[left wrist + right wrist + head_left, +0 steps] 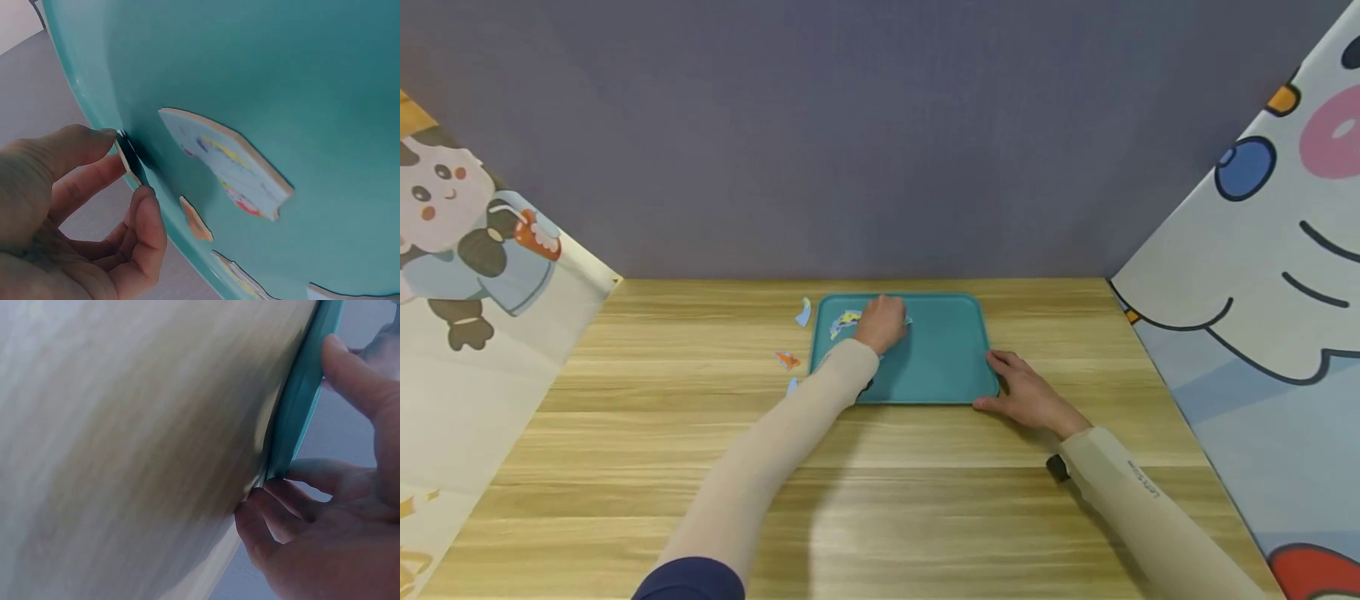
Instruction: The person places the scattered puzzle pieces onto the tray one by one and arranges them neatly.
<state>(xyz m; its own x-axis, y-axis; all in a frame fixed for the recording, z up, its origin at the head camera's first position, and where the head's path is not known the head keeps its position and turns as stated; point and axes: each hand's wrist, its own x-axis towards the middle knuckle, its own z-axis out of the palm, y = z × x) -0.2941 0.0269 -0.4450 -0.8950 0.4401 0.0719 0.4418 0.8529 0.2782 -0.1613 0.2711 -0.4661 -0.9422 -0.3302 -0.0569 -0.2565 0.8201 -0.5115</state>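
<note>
- The left hand was over the tray, at about 11 o'clock from its middle. The thumb and at least one finger were clamped on a flat piece, by its edges.
- This piece stood tilted near the tray's rim, its dark side turned to the wrist camera. I think the edges were pinched so that its face remained uncovered and it could be turned easily. Whether it touched the tray, I cannot tell.
- In the left wrist view, a large pale piece lay flat at 3 o'clock from the held one, and a small orange piece between 4 and 5 o'clock, apart from it.
- The right hand gripped the tray's corner at 4 o'clock, thumb and fingers spread apart around it, on two sides. Probably this was for keeping the tray from sliding.
- Outside the tray, on the table, lay a blue-yellow piece near 10 o'clock, an orange-red piece at 9 and a blue piece between 8 and 9. Perhaps they were put there to be within the left hand's reach.
</note>
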